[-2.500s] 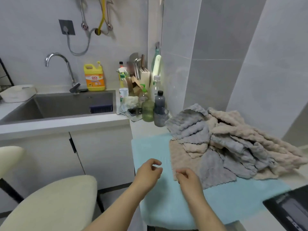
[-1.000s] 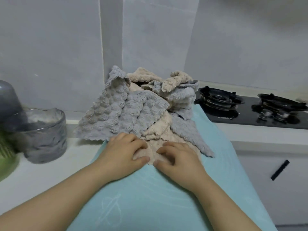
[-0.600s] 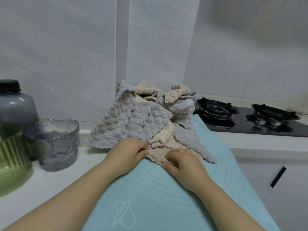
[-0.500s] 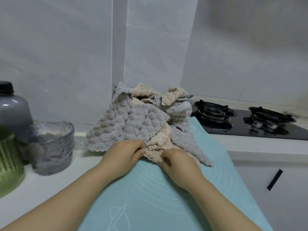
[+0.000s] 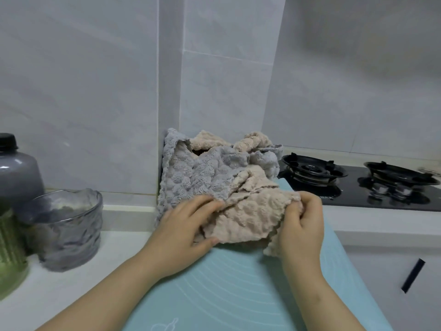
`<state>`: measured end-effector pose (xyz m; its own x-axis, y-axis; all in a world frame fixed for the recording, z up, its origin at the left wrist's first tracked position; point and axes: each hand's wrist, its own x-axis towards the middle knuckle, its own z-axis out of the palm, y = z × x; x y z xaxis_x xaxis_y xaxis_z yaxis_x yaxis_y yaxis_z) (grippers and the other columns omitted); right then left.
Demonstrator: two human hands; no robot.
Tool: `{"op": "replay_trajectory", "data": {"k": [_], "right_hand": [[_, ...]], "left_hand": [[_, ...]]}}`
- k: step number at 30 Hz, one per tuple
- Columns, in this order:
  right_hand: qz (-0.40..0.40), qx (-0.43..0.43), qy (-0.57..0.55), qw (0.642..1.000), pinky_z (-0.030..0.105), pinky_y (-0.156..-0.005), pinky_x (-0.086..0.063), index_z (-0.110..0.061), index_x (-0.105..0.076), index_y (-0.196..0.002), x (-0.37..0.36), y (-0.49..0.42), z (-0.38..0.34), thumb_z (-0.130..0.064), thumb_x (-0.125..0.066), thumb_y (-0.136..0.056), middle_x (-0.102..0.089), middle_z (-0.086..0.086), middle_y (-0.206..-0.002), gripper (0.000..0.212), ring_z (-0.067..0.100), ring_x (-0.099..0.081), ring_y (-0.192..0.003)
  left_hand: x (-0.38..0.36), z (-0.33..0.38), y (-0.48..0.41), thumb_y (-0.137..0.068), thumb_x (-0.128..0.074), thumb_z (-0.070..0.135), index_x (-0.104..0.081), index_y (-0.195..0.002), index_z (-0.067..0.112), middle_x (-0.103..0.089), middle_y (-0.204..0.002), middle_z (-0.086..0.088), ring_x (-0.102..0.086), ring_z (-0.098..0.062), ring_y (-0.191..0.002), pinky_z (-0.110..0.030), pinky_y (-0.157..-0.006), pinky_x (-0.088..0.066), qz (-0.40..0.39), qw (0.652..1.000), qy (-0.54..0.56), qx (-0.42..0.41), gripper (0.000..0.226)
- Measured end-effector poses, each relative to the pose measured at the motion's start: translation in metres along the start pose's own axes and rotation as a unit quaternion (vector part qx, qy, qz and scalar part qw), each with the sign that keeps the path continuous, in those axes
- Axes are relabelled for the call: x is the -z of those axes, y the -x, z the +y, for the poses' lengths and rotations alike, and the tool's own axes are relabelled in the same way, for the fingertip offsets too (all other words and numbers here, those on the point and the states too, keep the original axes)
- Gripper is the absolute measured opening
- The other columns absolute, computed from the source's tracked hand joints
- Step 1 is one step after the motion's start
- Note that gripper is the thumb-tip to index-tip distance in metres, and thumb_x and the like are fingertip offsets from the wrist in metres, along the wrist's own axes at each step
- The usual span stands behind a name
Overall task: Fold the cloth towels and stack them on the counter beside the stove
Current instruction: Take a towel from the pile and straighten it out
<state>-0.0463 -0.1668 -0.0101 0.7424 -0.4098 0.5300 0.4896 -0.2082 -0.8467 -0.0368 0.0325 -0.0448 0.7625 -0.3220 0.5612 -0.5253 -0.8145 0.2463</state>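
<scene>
Where the teal mat [image 5: 238,295] reaches the far wall corner, the pile of towels [image 5: 202,175] sits heaped on it and leans against the tiled wall [image 5: 107,91]. The pile mixes grey and beige cloths, all with a plush, bubbled texture and scalloped hems. None of them is folded. The beige towel [image 5: 248,218] lies at the near side of the pile, crumpled, with its far part tucked under a grey cloth.

The left hand [image 5: 183,230] holds the left edge of the beige towel, its fingers curved over the top and its thumb closing on the near hem. The right hand [image 5: 300,230] pinches the right edge with its fingers curled tight on a bunch of fabric. A loose corner hangs below the palm onto the mat.

Edges and room:
- Left: a strip of white counter [image 5: 71,283] separates the mat from the glass cup [image 5: 69,228]. The grey bottle [image 5: 16,170] and the green bottle [image 5: 9,247] stand at the far left, touching or just beside the cup.
- Right: the stove [image 5: 358,187] lies far right, with its left burner just beside the pile.
- Near: flat mat with faint printed arcs lies between the forearms.
- Near right: a cabinet front carries a dark handle [image 5: 412,275].
</scene>
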Motion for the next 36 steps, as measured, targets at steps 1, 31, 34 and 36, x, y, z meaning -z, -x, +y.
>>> {"op": "replay_trajectory", "data": {"k": [1,31,34,36], "right_hand": [[0.005,-0.031,-0.038,0.999,0.009,-0.037,-0.037,-0.018,-0.047,-0.090,0.002,0.000,-0.003,-0.007,-0.036,-0.098,-0.045,-0.002,-0.065,0.017,-0.001,-0.048,-0.043],[-0.094,-0.275,-0.545,0.787,0.048,-0.074,-0.056,-0.007,-0.074,-0.092,0.040,-0.035,0.014,-0.025,-0.063,-0.061,-0.071,0.016,-0.102,0.037,0.032,-0.069,-0.092],[-0.078,-0.241,-0.572,0.780,0.035,-0.055,-0.058,-0.011,-0.077,-0.068,0.047,-0.038,0.010,-0.024,-0.049,-0.083,-0.074,0.010,-0.083,0.035,0.024,-0.073,-0.072],[-0.112,-0.239,-0.575,0.774,0.041,-0.071,-0.058,-0.005,-0.077,-0.088,0.044,-0.040,0.008,-0.023,-0.057,-0.074,-0.071,0.016,-0.102,0.030,0.029,-0.070,-0.092]], "left_hand": [[-0.002,0.001,0.001,-0.079,-0.036,0.058,-0.021,-0.132,0.051,-0.035,-0.140,0.019,-0.038,-0.008,-0.127,-0.040,-0.102,-0.037,0.021,1.000,-0.003,-0.001,0.055],[-0.008,0.011,-0.036,-0.093,-0.041,0.017,-0.041,-0.137,0.033,-0.046,-0.118,-0.001,-0.039,-0.022,-0.114,-0.035,-0.091,-0.034,-0.144,0.954,-0.242,0.105,0.047],[-0.014,0.015,-0.024,-0.095,-0.042,0.035,-0.038,-0.137,0.041,-0.041,-0.126,0.005,-0.033,-0.019,-0.125,-0.034,-0.100,-0.029,-0.078,0.974,-0.134,0.163,0.042],[-0.010,0.026,-0.021,-0.088,-0.047,0.055,-0.025,-0.140,0.046,-0.026,-0.144,0.008,-0.019,-0.018,-0.136,-0.037,-0.111,-0.021,-0.060,0.985,-0.085,0.140,0.058]]}}
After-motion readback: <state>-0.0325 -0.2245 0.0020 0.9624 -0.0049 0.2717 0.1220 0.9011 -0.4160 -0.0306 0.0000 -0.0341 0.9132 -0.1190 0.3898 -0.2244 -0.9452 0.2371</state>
